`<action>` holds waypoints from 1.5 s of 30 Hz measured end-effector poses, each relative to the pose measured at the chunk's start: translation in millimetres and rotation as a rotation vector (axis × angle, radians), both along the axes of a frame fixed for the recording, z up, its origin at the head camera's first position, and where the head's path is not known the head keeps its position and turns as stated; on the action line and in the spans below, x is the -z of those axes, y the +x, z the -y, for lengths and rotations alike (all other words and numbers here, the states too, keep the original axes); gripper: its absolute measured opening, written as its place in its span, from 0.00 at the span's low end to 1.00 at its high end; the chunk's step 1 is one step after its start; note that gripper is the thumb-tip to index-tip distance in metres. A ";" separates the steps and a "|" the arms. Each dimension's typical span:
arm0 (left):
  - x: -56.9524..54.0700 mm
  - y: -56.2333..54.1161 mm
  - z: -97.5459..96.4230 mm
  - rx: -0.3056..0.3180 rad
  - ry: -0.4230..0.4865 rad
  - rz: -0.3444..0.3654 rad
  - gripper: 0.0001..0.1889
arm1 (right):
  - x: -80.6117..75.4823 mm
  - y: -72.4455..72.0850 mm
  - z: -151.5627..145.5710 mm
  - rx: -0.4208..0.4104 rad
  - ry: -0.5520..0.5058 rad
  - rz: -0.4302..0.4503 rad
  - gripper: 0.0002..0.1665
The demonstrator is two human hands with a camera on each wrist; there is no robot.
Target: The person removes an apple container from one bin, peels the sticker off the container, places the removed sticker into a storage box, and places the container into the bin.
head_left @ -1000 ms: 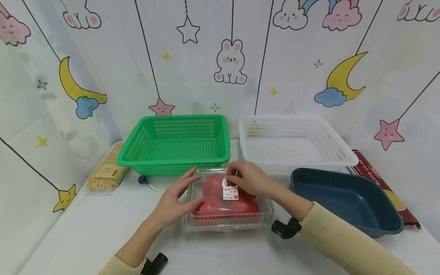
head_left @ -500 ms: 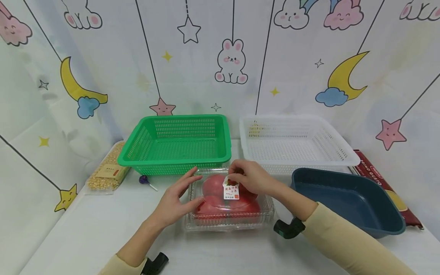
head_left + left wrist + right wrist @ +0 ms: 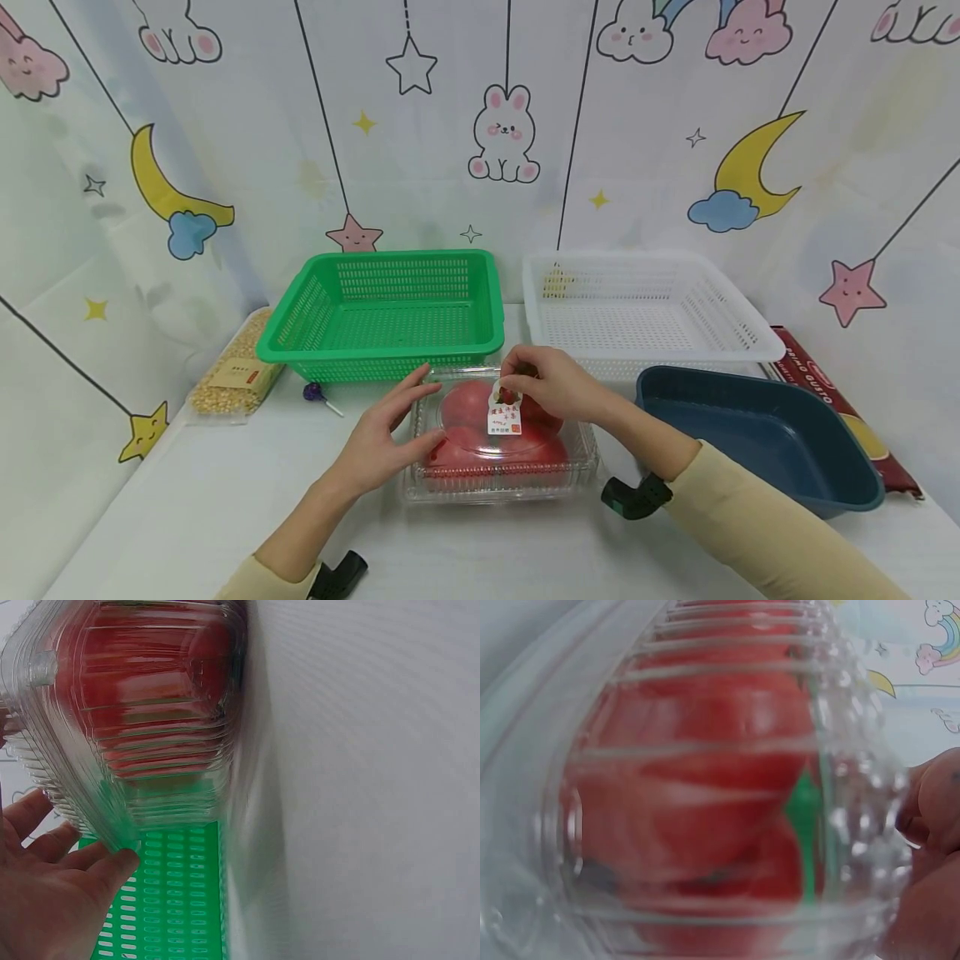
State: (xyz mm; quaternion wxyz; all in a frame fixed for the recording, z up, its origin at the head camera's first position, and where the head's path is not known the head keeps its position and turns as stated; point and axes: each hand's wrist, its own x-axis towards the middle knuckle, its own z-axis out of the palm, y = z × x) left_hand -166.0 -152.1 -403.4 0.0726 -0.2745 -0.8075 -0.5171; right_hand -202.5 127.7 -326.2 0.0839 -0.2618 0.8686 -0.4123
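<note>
A clear plastic clamshell box (image 3: pixel 502 492) stands on the white table, its lid down. Inside are several red round fruits (image 3: pixel 465 446) that look like tomatoes (image 3: pixel 142 682). On the lid is a white label (image 3: pixel 504 419) with red print and a red fruit picture. My right hand (image 3: pixel 551 385) pinches the label's top edge between thumb and finger. With spread, nearly straight fingers, my left hand (image 3: pixel 382 442) rests along the box's left side; in the left wrist view its fingertips (image 3: pixel 124 860) touch the clear rim. The right wrist view shows mostly the box wall, blurred.
Behind the box stand a green basket (image 3: pixel 382 354) and a white basket (image 3: pixel 652 354). A dark blue basin (image 3: pixel 757 450) is at the right, with a dark red packet (image 3: pixel 832 400) beyond it. Left lie a bag of yellow kernels (image 3: pixel 232 375) and a purple lollipop (image 3: pixel 313 392).
My right hand has shifted slightly to the right, and the label's top with its fruit picture shows more. My left hand and the box stay in place.
</note>
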 end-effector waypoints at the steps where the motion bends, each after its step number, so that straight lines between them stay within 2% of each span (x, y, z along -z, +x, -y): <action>1: 0.0 0.1 0.0 0.001 0.000 0.000 0.29 | -0.3 0.2 -0.2 0.000 -0.001 0.001 0.02; 23: -0.6 -0.1 0.4 0.007 -0.005 0.012 0.26 | -5.5 4.1 -8.7 -0.027 -0.101 0.032 0.02; 45: 0.9 -1.6 1.7 0.008 0.004 0.036 0.26 | -14.8 10.9 -17.2 -0.023 -0.124 0.024 0.03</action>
